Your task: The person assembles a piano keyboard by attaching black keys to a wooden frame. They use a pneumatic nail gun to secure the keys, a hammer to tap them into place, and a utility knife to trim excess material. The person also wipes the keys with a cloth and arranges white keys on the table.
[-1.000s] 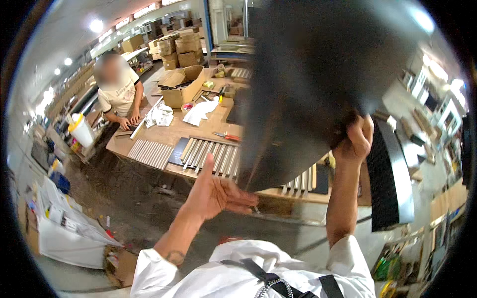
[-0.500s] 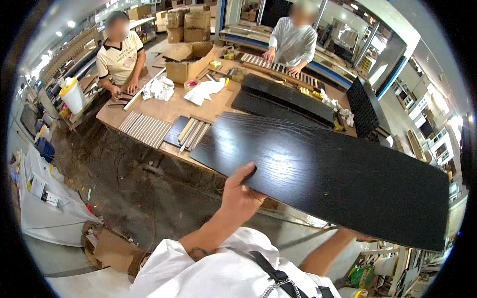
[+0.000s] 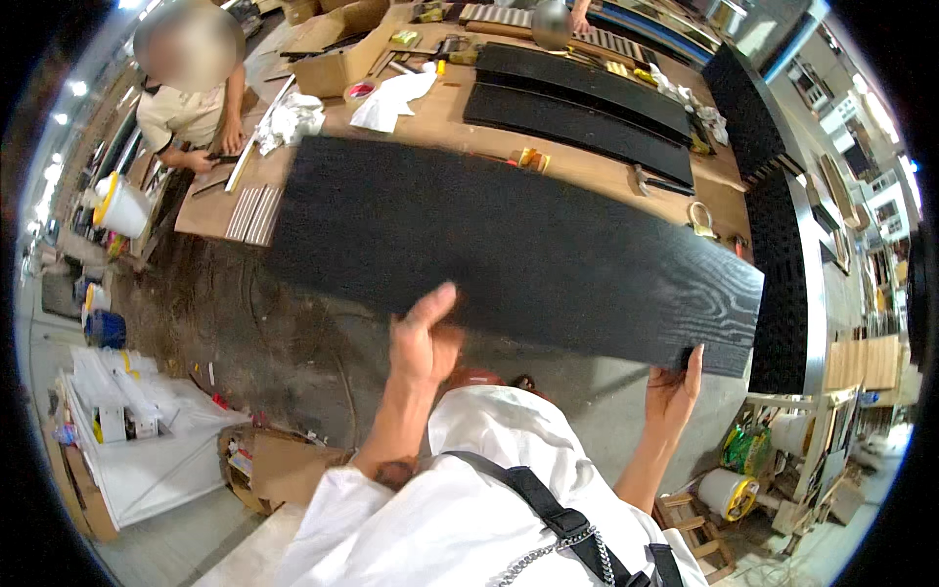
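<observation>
A long black wood-grained board point(image 3: 509, 245) spans the middle of the view, held up in front of me above the near edge of the workbench. Along its lower edge, left of the middle, my left hand point(image 3: 425, 338) grips it with the thumb on top and the fingers hidden beneath. Near the board's right end, my right hand point(image 3: 675, 386) pinches the same edge, its thumb over the face. More black boards point(image 3: 577, 127) lie on the bench beyond. A hammer point(image 3: 660, 183) rests at their near right end.
A co-worker point(image 3: 186, 108) handles dark strips at the bench's left; another person's hand point(image 3: 579, 15) shows at the far side. On the wooden bench point(image 3: 430, 112) are an open cardboard box point(image 3: 337, 68), white cloths point(image 3: 393, 98) and pale strips point(image 3: 252, 215). Black stacked panels point(image 3: 787, 284) stand at the right.
The board has swung level and moved left and lower, now covering some strips. My right hand has come into view at its near edge. My view has tilted down.
</observation>
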`<state>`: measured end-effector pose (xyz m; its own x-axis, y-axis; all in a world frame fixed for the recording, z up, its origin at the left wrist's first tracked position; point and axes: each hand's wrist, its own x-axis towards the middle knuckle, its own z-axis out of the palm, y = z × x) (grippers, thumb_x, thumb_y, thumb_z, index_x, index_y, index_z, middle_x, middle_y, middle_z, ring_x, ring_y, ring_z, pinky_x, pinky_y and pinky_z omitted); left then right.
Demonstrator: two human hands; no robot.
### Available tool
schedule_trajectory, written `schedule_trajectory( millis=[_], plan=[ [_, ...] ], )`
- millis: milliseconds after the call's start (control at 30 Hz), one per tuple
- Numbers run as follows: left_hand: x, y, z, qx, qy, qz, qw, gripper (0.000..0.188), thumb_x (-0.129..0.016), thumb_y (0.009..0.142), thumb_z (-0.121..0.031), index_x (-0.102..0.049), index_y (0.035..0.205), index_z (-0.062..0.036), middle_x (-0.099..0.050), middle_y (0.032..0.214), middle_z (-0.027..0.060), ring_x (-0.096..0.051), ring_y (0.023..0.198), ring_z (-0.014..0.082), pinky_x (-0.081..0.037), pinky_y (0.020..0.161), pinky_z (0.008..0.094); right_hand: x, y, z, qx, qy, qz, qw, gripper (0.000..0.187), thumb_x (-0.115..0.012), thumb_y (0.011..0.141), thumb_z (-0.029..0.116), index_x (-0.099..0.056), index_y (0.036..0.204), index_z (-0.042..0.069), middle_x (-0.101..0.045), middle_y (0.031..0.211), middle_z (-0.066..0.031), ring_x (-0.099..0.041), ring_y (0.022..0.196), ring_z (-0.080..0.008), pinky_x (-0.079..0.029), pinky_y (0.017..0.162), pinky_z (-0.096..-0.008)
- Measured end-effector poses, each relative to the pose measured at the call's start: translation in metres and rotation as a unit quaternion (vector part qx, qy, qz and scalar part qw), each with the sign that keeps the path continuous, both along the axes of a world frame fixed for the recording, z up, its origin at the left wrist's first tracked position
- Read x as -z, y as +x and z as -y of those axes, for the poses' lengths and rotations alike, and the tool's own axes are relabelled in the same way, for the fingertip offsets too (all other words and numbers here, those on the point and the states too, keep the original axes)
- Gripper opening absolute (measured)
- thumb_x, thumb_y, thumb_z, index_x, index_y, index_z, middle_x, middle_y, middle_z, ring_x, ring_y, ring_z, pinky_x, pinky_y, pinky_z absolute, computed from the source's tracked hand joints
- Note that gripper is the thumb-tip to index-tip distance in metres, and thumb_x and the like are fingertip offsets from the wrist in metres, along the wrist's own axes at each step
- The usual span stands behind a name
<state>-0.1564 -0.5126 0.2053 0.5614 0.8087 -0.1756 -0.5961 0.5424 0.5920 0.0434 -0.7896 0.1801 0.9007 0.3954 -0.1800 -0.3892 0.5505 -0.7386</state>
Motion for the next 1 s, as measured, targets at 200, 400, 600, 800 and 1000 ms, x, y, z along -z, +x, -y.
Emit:
schedule_trajectory(
  millis=[200, 400, 600, 800, 1000],
  plan=[
    [-0.195, 0.097, -0.046, -0.223, 0.623, -0.087, 0.745, 0.047, -0.067, 0.085, -0.002, -0.059, 0.13, 0.003, -0.064, 0.124, 0.018, -0.063, 0.111, 0.0328, -0.052, 0.095, 0.0418, -0.097, -0.008, -0.036, 0.027, -0.37, 0.45, 0.812, 0.035, -0.068, 0.099, 0.03, -0.067, 0.116, 0.0, -0.073, 0.11, -0.0161, -0.072, 0.1, -0.0222, -0.059, 0.08, -0.036],
    [-0.217, 0.163, 0.116, -0.129, 0.65, 0.105, 0.741, 0.055, -0.061, 0.089, -0.012, -0.05, 0.136, 0.013, -0.052, 0.132, 0.0356, -0.048, 0.126, 0.0501, -0.037, 0.104, 0.0614, -0.158, -0.02, -0.143, 0.388, -0.094, 0.467, 0.789, 0.039, -0.073, 0.094, 0.023, -0.064, 0.125, 0.001, -0.068, 0.122, -0.0147, -0.069, 0.105, -0.0219, -0.061, 0.084, -0.0382],
    [-0.177, 0.14, 0.134, -0.07, 0.743, 0.163, 0.645, 0.048, -0.063, 0.088, -0.02, -0.056, 0.126, 0.0097, -0.05, 0.138, 0.0354, -0.044, 0.132, 0.0568, -0.031, 0.108, 0.0713, -0.145, -0.001, -0.133, 0.489, -0.06, 0.297, 0.818, 0.043, -0.075, 0.092, 0.019, -0.062, 0.128, 0.0, -0.067, 0.125, -0.0145, -0.068, 0.104, -0.022, -0.063, 0.083, -0.0393],
    [0.027, 0.005, 0.048, 0.452, 0.07, 0.048, 0.888, 0.043, -0.06, 0.1, -0.038, -0.072, 0.107, 0.0022, -0.07, 0.121, 0.0152, -0.067, 0.111, 0.0285, -0.052, 0.101, 0.0452, -0.091, -0.014, -0.085, 0.338, 0.026, 0.184, 0.923, 0.04, -0.074, 0.091, 0.013, -0.061, 0.127, 0.0, -0.064, 0.127, -0.0152, -0.067, 0.103, -0.0232, -0.063, 0.081, -0.038],
    [0.089, -0.025, 0.012, 0.018, -0.257, 0.018, 0.966, 0.043, -0.067, 0.098, -0.028, -0.058, 0.132, -0.0035, -0.064, 0.13, 0.0132, -0.06, 0.122, 0.0317, -0.049, 0.108, 0.0519, -0.004, -0.054, -0.044, 0.22, -0.035, 0.02, 0.975, 0.041, -0.06, 0.1, 0.025, -0.057, 0.131, -0.002, -0.062, 0.126, -0.016, -0.063, 0.111, -0.0276, -0.058, 0.09, -0.0423]
  ],
)
